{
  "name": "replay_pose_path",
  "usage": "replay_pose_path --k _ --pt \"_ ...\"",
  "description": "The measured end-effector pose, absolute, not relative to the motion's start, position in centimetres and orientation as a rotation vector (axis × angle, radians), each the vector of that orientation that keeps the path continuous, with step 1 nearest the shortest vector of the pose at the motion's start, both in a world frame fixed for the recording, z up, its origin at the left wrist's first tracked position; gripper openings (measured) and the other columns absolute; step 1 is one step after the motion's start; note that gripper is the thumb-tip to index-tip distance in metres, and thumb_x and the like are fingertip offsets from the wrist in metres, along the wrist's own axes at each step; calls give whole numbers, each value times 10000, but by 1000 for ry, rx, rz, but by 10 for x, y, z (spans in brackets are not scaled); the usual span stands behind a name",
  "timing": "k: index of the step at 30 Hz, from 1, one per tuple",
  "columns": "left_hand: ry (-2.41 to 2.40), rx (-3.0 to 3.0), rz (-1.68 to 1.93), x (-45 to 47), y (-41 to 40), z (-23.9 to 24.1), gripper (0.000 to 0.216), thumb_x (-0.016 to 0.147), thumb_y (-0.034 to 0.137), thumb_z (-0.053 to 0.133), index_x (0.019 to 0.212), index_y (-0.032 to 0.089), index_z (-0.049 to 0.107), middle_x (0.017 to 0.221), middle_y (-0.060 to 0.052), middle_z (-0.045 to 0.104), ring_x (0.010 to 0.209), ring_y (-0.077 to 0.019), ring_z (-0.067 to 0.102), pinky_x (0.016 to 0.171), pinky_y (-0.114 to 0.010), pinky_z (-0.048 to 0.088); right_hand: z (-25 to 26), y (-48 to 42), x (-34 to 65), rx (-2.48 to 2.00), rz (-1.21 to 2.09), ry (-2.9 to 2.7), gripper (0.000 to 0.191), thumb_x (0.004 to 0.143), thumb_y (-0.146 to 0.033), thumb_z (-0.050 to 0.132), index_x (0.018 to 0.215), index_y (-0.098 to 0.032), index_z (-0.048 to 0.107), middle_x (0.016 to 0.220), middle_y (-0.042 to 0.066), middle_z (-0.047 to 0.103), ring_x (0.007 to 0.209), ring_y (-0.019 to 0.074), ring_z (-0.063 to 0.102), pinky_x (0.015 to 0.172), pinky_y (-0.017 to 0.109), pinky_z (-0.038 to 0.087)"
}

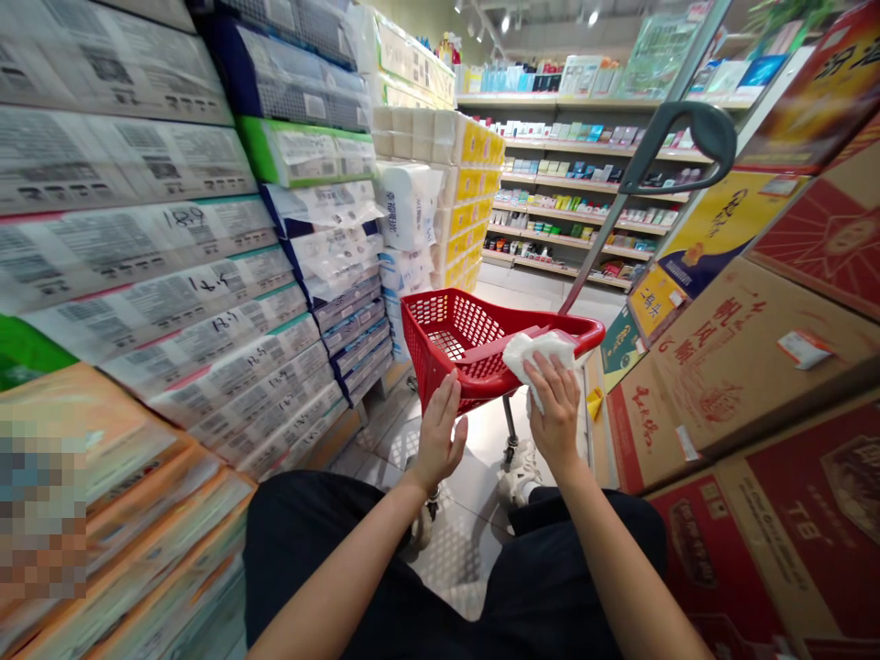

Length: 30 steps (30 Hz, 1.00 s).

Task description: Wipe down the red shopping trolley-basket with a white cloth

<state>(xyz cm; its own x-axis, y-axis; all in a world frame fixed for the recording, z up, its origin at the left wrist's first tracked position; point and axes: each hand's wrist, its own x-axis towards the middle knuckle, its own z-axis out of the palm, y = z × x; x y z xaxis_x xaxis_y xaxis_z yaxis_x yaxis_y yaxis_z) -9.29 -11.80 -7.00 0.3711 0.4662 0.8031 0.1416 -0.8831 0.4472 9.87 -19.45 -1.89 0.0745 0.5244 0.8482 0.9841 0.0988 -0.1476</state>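
Observation:
A red plastic shopping basket [496, 384] on casters, with holes in its walls, stands between my feet. Its long metal pole rises to the right and ends in a dark grey loop handle [636, 165]. My left hand [440, 438] rests against the near side of the basket, fingers straight and close together, holding nothing. A crumpled white cloth or paper wipe [523, 346] lies under the fingers of my right hand [555, 417], which presses it on the rim at the basket's right part. The basket's inside shows no goods.
Stacked packs of paper goods [220, 302] line the left side. Cardboard cartons [729, 367] are piled close on the right. Shelves of small boxed products [584, 174] stand at the back, beyond yellow-and-white packs [474, 183]. The floor is pale tile [446, 550].

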Motion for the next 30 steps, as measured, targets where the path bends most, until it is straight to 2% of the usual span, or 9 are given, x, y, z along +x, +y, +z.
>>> replay_pose_path --k 5,9,12,18,22,30 --pt "568 2332 1540 -92 -119 -73 597 981 209 349 1542 202 145 1594 -134 236 1470 -255 232 1166 -494 281 -23 -192 44 -1494 -646 -1506 475 936 -118 417 1386 -250 493 1397 62 559 1389 242 392 1149 503 287" --pt "619 2367 1515 -92 -119 -77 584 987 230 356 1537 187 166 1578 -154 271 1462 -267 251 1150 -506 307 -21 -192 14 -1463 -617 -1612 470 935 -124 436 1378 -267 506 1383 34 576 1392 231 390 1178 484 234" --pt "623 2385 1488 -93 -118 -76 569 986 232 362 1529 179 201 1564 -162 299 1460 -272 258 1150 -512 304 -21 -192 18 -1421 -649 -1686 473 932 -114 454 1374 -274 510 1375 29 585 1386 222 400 1181 469 232" --pt "552 2347 1512 -95 -117 -69 574 987 224 344 1536 216 177 1583 -127 270 1463 -247 254 1161 -490 288 -31 -197 75 -1354 -728 -1723 494 914 -60 438 1355 -264 526 1355 65 600 1371 225 429 1132 469 328" --pt "553 2343 1523 -94 -118 -67 584 979 203 338 1538 214 169 1584 -124 269 1462 -243 258 1167 -484 281 -28 -198 98 -1502 -712 -1550 472 922 -87 425 1354 -249 525 1403 83 554 1398 252 388 1139 519 292" --pt "543 2331 1540 -93 -117 -71 588 979 191 348 1538 209 167 1589 -126 255 1463 -253 249 1166 -500 282 -22 -191 25 -1502 -600 -1483 476 939 -100 400 1379 -251 501 1406 58 553 1420 237 348 1163 509 251"
